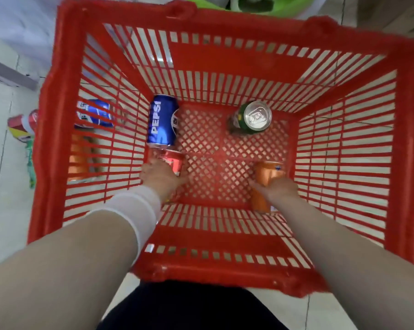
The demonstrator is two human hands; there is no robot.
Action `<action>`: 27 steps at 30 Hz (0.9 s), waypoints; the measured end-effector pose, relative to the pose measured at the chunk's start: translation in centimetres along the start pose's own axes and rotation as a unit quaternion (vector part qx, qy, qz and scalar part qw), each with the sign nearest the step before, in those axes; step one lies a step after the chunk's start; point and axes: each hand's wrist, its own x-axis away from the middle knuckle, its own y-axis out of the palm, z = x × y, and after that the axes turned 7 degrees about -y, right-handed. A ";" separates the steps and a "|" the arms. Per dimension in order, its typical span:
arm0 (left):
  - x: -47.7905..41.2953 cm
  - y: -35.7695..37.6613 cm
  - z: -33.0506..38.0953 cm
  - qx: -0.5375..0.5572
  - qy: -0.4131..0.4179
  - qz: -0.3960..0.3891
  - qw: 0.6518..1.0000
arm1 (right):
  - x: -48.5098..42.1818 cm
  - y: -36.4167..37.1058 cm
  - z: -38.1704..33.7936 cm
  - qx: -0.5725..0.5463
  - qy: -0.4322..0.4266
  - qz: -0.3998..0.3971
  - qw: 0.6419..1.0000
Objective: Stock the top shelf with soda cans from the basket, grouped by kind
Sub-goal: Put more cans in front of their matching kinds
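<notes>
Inside the red basket (225,22), one blue Pepsi can (162,122) lies far-left, one green can (251,119) stands far-right, the left hand (162,176) grips one red can (175,160), and the right hand (278,186) grips one orange can (269,173).

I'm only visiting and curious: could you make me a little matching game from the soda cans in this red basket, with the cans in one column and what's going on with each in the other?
Cans
1. blue Pepsi can
2. green can
3. red can
4. orange can

States
A. gripped by the right hand
B. lying on its side on the basket floor
C. standing upright, silver top showing
D. gripped by the left hand

Pairs: 1-B, 2-C, 3-D, 4-A.
</notes>
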 end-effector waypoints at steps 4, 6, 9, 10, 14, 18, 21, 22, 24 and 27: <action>-1.9 1.4 0.0 0.047 -0.026 0.044 0.998 | -1.5 1.4 -0.8 -0.010 0.038 0.038 0.999; -2.3 1.9 -0.3 0.136 -0.028 0.056 0.989 | -1.7 1.6 -1.0 -0.052 0.024 0.060 0.997; -1.5 1.5 -0.8 0.227 0.014 0.028 0.973 | -0.9 0.8 -0.9 -0.169 -0.013 0.061 0.984; -0.9 1.2 -0.8 0.248 0.025 0.012 0.968 | -0.5 0.5 -0.7 -0.215 -0.017 0.063 0.974; 3.3 -1.2 -1.2 0.357 0.075 -0.042 0.930 | 3.2 -0.9 0.2 -0.411 -0.025 0.018 0.911; 11.1 -5.5 -2.2 0.443 0.103 -0.097 0.885 | 10.5 -3.1 0.7 -0.574 -0.042 -0.054 0.816; 18.6 -9.5 -3.9 0.532 0.094 -0.193 0.819 | 18.4 -5.5 0.7 -0.666 -0.059 -0.055 0.742; 21.2 -10.8 -4.7 0.564 0.088 -0.227 0.789 | 21.5 -6.4 0.7 -0.692 -0.067 -0.064 0.716; 26.9 -13.5 -6.4 0.625 0.075 -0.287 0.723 | 27.9 -8.0 0.7 -0.739 -0.081 -0.080 0.664; 35.5 -17.9 -9.2 0.659 0.081 -0.353 0.660 | 37.9 -11.0 0.6 -0.759 -0.091 -0.087 0.639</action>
